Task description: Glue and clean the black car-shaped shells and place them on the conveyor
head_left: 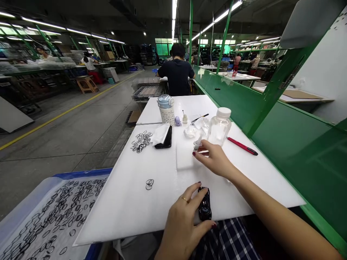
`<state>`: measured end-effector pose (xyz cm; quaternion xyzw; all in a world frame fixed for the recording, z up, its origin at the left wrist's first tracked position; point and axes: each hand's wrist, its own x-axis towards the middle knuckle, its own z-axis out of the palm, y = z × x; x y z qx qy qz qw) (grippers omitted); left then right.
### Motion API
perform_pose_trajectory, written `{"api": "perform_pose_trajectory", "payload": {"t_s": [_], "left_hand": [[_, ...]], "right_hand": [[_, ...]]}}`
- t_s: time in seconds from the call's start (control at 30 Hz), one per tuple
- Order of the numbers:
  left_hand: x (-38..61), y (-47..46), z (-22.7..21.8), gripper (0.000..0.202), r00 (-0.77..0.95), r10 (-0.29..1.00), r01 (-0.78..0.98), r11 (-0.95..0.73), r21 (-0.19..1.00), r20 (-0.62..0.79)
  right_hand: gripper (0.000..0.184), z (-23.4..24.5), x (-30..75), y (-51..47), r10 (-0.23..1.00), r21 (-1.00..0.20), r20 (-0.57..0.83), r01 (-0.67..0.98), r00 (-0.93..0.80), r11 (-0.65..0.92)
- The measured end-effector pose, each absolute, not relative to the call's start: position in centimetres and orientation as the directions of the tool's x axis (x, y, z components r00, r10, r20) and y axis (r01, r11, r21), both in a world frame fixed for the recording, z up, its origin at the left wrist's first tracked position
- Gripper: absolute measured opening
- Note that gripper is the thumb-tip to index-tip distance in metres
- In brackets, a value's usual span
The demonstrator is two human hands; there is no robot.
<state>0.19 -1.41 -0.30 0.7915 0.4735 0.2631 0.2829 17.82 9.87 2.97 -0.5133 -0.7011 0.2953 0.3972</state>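
The left hand (184, 213) is spread low over the near edge of the white table (130, 213), fingers arched about a glossy black piece (205, 206). A fingertip seems to rest at its far end, with the thumb by its near end; I take this as steadying the piece, though I cannot tell how firmly it presses. The piece lies on the table just in front of the person's lap, presumably for a close view.

The right hand (213, 155) pinches a small, pale, partly clear item (198, 143) between thumb and finger, above a white pad (185, 161). What it is, I can't make out from here. The fingertip hold probably suits so slight a thing.

Just beyond stand a clear jar (221, 126) with a white lid and some crumpled tissue (190, 132), likely put there for easy reach. A red pen-like tool (242, 146) lies to the right, toward the green partition (287, 144).

On the left, a folded white cloth (160, 133) partly covers a dark phone (168, 139), next to a heap of black rings (141, 141). A few loose rings (149, 184) lie nearer, perhaps set apart for handling. Many more fill a blue-rimmed tray (84, 172) beside the table.
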Motion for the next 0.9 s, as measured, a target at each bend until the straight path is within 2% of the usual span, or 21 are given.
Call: {"api": "perform_pose_trajectory", "payload": {"t_s": [0.03, 0.17, 0.33, 0.57, 0.67, 0.8, 0.9], "left_hand": [[0.0, -1.0, 0.2, 0.068, 0.469, 0.879, 0.585, -0.384, 0.714, 0.089], [-0.5, 0.5, 1.3, 0.062, 0.561, 0.828, 0.534, -0.357, 0.766, -0.006], [0.9, 0.7, 1.0, 0.061, 0.458, 0.888, 0.580, -0.325, 0.747, 0.031], [1.8, 0.4, 0.8, 0.058, 0.382, 0.922, 0.573, -0.291, 0.766, 0.064], [1.5, 0.2, 0.3, 0.060, 0.392, 0.913, 0.573, -0.340, 0.746, 0.114], [1.2, -0.1, -0.3, 0.072, 0.461, 0.868, 0.584, -0.454, 0.673, 0.186], [1.2, -0.2, -0.5, 0.069, 0.466, 0.860, 0.600, -0.481, 0.640, 0.209]], "right_hand": [[0.019, 2.8, 17.6, 10.3, 0.955, -0.824, 0.228, 0.485, -0.190, 0.293], [0.038, 2.3, 17.7, 11.5, 0.959, -0.850, 0.152, 0.465, -0.237, 0.250], [0.046, 2.2, 18.0, 11.3, 0.952, -0.899, 0.160, 0.360, -0.262, 0.250], [0.044, 2.2, 17.7, 11.0, 0.941, -0.911, 0.138, 0.334, -0.309, 0.243], [0.045, 3.3, 17.6, 10.7, 0.919, -0.926, 0.136, 0.282, -0.370, 0.251], [0.033, 4.3, 16.2, 9.7, 0.873, -0.913, 0.217, 0.227, -0.438, 0.340], [0.027, 3.5, 15.3, 9.7, 0.878, -0.908, 0.219, 0.241, -0.425, 0.343]]}}
